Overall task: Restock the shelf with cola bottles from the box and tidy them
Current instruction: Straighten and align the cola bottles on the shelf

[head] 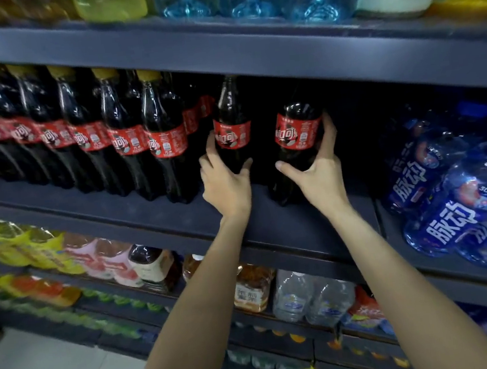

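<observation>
I see the dark shelf (270, 220) carrying a row of cola bottles (127, 136) at its left end. My left hand (226, 183) grips one upright cola bottle (231, 125) beside that row; my right hand (320, 175) grips another bottle (297, 135) just right of it.

Glossy plastic cola bottles (231, 131), matt shelf (149, 219)

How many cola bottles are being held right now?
2: one in the left hand beside the cola row, one in the right hand further right. Others stand unheld.
</observation>
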`<act>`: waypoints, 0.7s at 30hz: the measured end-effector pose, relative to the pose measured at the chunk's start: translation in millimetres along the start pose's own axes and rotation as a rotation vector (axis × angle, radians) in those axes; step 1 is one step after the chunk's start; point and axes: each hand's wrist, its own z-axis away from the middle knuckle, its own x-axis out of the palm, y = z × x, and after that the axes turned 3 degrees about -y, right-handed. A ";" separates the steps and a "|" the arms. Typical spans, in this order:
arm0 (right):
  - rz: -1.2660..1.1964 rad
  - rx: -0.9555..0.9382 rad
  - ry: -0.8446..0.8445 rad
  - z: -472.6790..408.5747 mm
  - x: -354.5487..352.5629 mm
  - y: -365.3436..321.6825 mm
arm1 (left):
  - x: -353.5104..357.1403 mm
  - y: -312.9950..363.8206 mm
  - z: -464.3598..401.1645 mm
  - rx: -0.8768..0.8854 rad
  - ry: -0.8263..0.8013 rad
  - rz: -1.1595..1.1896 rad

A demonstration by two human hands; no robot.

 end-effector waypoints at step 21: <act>0.026 0.005 -0.096 5.1 22.8 -2.0 | 8.4 -13.3 1.4 -0.058 -0.013 0.161</act>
